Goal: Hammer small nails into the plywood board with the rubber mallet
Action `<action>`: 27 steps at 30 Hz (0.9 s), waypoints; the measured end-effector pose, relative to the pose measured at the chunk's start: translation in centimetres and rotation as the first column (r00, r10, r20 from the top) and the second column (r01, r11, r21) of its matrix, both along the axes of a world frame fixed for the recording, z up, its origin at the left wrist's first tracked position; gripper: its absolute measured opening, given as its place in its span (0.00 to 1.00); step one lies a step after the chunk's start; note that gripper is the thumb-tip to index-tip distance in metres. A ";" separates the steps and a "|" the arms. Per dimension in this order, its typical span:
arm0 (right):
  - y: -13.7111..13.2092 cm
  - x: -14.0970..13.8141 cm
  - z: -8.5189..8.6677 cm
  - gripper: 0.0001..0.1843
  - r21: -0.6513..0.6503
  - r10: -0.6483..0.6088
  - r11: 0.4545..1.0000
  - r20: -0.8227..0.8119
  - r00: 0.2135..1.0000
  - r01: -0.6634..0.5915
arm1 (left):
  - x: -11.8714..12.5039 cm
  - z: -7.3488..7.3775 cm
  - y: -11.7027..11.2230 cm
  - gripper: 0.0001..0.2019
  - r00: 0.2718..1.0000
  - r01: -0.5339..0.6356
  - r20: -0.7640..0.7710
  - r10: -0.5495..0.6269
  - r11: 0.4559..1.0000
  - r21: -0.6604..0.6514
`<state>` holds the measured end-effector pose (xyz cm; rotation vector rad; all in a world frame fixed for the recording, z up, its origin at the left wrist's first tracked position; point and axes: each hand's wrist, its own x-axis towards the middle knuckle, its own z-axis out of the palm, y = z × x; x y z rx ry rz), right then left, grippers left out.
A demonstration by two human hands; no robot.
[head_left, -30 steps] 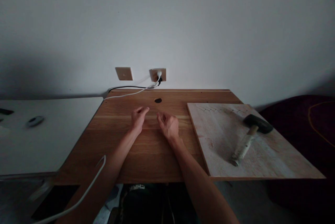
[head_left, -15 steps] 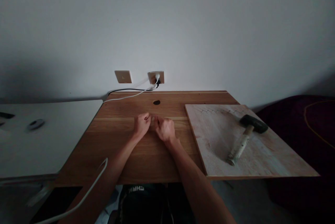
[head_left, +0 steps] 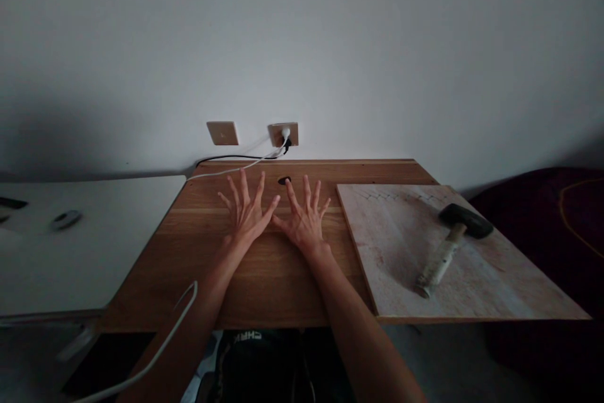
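Note:
My left hand (head_left: 246,214) is held over the wooden desk (head_left: 189,264) with its fingers spread and nothing in them. Beside it, my right hand (head_left: 304,219) is spread the same way, also holding nothing. The two thumbs come close together at the middle; whether they touch I cannot tell. Just beyond the right hand's fingers lies a dark round hole (head_left: 284,180) in the desktop. To the right, a mallet (head_left: 438,258) with a black head and a worn pale handle rests on a light board (head_left: 391,220), apart from both hands.
A wall socket (head_left: 278,134) holds a white plug and a black one, their cables running left along the desk's back edge. Next to it is a blank wall plate (head_left: 223,133). At left stands a white table (head_left: 94,252) with a small round object (head_left: 66,220).
Both hands have gone from closed fists to spread fingers, reaching out toward the back of the desk. The mallet and board have stayed in place; the view has shifted slightly.

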<state>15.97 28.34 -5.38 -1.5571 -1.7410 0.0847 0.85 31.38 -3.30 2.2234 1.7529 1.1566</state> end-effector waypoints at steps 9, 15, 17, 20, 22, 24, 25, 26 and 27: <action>0.0 0.1 0.7 0.34 0.003 -0.026 1.000 -0.053 0.998 0.026 | 0.0 0.5 -0.5 0.27 0.961 -0.175 -0.207 0.182 0.983 0.052; -0.4 0.1 1.4 0.24 -0.015 -0.080 0.997 0.009 0.997 0.080 | -0.3 0.8 -0.7 0.14 0.926 -0.226 -0.302 0.226 0.973 0.034; -0.6 0.0 1.7 0.21 -0.003 -0.110 0.994 0.063 0.992 0.111 | -0.3 0.9 -0.8 0.11 0.908 -0.250 -0.344 0.237 0.968 0.007; -0.7 -0.1 2.0 0.17 0.031 -0.156 0.988 0.137 0.978 0.153 | -0.2 1.0 -1.0 0.09 0.884 -0.272 -0.392 0.255 0.962 0.012; -0.6 -0.2 2.1 0.14 0.052 -0.181 0.983 0.161 0.970 0.175 | -0.2 1.0 -1.0 0.09 0.876 -0.266 -0.408 0.256 0.963 0.032; -0.4 -0.3 1.9 0.11 0.071 -0.211 0.977 0.173 0.962 0.202 | -0.3 0.9 -0.9 0.08 0.874 -0.250 -0.418 0.246 0.967 0.047; -0.3 -0.3 1.8 0.09 0.078 -0.222 0.974 0.178 0.959 0.211 | -0.4 0.9 -0.9 0.08 0.874 -0.239 -0.427 0.234 0.970 0.044; -0.2 -0.2 1.5 0.07 0.084 -0.229 0.972 0.181 0.956 0.217 | -0.5 0.8 -0.8 0.07 0.872 -0.228 -0.438 0.220 0.973 0.033; 0.0 -0.2 1.3 0.05 0.089 -0.229 0.972 0.185 0.956 0.216 | -0.6 0.8 -0.8 0.07 0.869 -0.218 -0.452 0.202 0.976 0.017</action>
